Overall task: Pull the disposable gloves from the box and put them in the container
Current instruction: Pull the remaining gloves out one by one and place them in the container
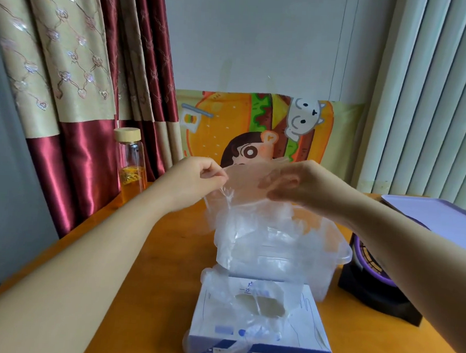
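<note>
Head view: the left hand (199, 174) is raised above the orange wooden table (164, 256), its thumb and forefinger pinched tight on one edge of a thin clear plastic glove (241, 181). The right hand (291, 184) is level with it and just beside it. Its bent fingers (277, 186) show blurred through the film as they grip the glove's other edge. The glove is stretched between the two hands, and its lower part hangs down onto the clear plastic container (340, 255) directly beneath them. That container holds a crumpled heap of clear gloves (263, 241) reaching up to its rim.

Nearer the person, touching the container's front wall, lies the white and blue cardboard box (309, 342). More clear film (227, 293) spills from the oval opening in its top and over its front edge. The box carries small blue print on top and a row of small labels along its blue front side; all of it is too small to read.

Against the wall leans a cartoon burger picture (218, 131), with no legible writing. A glass bottle with a wooden lid (131, 164), part full of orange liquid, stands at the left by the curtain (68, 84).
</note>
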`<state>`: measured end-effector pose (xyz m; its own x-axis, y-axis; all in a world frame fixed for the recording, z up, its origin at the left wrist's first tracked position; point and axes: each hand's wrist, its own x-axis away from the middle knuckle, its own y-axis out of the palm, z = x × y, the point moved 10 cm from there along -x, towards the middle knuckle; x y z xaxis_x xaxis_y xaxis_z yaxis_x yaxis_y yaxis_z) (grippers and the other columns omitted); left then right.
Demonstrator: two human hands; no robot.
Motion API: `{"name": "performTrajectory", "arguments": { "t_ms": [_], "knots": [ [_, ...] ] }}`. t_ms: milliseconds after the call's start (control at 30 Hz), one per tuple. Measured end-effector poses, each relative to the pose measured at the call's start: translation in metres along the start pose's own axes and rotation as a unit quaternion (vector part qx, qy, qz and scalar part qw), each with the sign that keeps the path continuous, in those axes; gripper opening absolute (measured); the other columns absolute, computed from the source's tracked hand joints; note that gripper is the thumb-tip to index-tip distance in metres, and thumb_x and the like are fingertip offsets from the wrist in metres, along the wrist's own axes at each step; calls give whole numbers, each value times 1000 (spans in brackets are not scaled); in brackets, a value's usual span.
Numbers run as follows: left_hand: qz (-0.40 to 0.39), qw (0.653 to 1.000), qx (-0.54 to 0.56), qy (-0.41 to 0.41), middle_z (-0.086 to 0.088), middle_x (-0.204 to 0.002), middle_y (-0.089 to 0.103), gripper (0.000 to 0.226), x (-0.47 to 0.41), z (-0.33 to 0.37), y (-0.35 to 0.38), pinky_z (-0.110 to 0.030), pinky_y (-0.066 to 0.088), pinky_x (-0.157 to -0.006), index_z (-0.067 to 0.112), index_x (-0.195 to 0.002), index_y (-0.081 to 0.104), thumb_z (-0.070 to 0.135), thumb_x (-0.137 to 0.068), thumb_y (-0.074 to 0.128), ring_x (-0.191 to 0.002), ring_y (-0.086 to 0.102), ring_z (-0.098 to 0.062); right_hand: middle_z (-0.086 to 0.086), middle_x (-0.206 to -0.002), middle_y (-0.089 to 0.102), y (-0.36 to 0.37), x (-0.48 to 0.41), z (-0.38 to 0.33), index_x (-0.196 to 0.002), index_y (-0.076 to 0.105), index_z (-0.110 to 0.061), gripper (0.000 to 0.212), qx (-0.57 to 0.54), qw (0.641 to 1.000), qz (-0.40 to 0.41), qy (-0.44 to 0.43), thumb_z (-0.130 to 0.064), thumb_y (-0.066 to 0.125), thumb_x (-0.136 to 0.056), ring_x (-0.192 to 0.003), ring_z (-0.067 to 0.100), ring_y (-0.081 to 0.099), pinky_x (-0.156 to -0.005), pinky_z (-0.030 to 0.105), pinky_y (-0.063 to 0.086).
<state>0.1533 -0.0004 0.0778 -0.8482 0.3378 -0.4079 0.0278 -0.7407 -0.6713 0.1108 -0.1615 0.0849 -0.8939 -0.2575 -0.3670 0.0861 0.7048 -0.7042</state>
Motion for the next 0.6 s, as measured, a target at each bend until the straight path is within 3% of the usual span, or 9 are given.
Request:
{"name": "performTrajectory", "arguments": {
  "t_ms": [100,200,300,367,467,533,600],
  "knots": [
    [-23,999,-10,-23,9,-81,67,14,1,-11,-10,-10,44,-53,26,-93,66,18,-96,54,-58,61,5,-20,-92,65,-1,-13,-15,-96,71,-30,27,45,998,22,-28,-6,69,-82,-81,-14,59,-72,3,45],
    [-88,992,16,-86,9,-69,65,16,8,-38,-21,-11,39,-44,19,-99,67,14,-98,51,-48,54,3,-20,-94,66,6,-22,-32,-100,72,-25,31,51,997,4,-53,-1,67,-81,-83,-4,63,-70,1,45],
    [-170,970,61,-164,6,-64,61,19,20,-68,-26,-25,53,-72,16,-106,66,11,-99,49,-53,52,-4,-32,-69,64,21,-28,-32,-101,69,-24,31,40,997,-57,-33,-1,64,-83,-70,4,67,-66,0,43],
    [-183,958,58,-213,6,-65,62,18,25,-89,-33,-34,54,-90,17,-103,67,12,-98,50,-57,56,-7,-30,-70,66,31,-32,-26,-105,67,-24,31,14,996,-93,-8,-1,63,-84,-61,2,65,-68,4,46],
    [-110,961,-63,-247,5,-93,68,19,13,-120,-53,-39,52,-94,21,-93,70,14,-96,52,-79,68,-12,-13,-101,67,42,-39,-2,-113,66,-15,34,-79,987,-123,63,2,65,-83,-61,2,63,-74,18,54],
    [28,964,-144,-223,0,-112,66,23,-1,-124,-75,-37,50,-91,22,-105,68,11,-94,51,-95,65,-19,-4,-109,66,49,-40,18,-115,64,-12,37,-132,975,-135,117,3,65,-82,-66,5,63,-73,20,55],
    [169,963,-162,-134,0,-114,65,28,-8,-98,-86,-37,51,-88,22,-109,68,10,-92,50,-99,62,-22,1,-114,64,53,-38,36,-117,62,-9,39,-197,956,-134,169,5,65,-81,-75,11,64,-68,20,55]
  ]
}}
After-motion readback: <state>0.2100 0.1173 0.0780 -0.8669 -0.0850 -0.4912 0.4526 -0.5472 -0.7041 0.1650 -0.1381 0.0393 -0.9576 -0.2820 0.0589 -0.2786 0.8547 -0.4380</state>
